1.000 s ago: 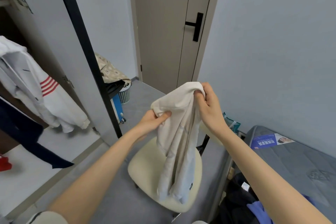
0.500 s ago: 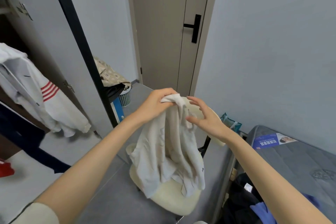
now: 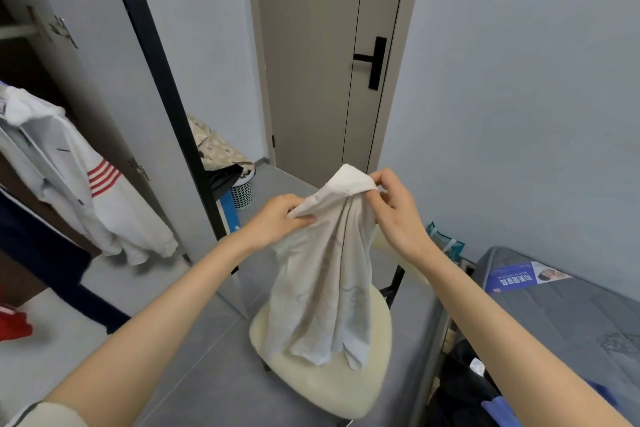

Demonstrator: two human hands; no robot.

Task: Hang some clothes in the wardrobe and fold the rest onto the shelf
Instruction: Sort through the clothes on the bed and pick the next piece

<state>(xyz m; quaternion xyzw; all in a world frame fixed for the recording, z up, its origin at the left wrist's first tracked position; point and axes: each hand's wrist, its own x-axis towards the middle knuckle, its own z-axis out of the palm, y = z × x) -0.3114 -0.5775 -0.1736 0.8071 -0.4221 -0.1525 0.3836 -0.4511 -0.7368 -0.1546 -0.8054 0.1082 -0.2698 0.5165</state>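
Observation:
I hold a cream-white garment (image 3: 322,284) up in front of me over a cream chair (image 3: 332,388). My left hand (image 3: 277,222) grips its upper edge on the left. My right hand (image 3: 391,208) pinches the ribbed collar at the top right. The cloth hangs down bunched, and its lower end rests on the chair seat. On the left the wardrobe (image 3: 24,55) stands open, with a white jacket with red stripes (image 3: 79,184) and a dark navy garment (image 3: 38,253) hanging inside.
The wardrobe door's black edge (image 3: 173,121) juts out left of the chair. Behind it a laundry basket (image 3: 239,189) holds patterned cloth. A closed beige door (image 3: 311,55) lies ahead. A grey mattress (image 3: 554,315) and dark clothes (image 3: 474,392) lie at right. A red item (image 3: 14,324) sits low left.
My right hand went from open beside the garment to pinching its collar. The garment was turned and lifted so the collar is on top, and both hands moved slightly right.

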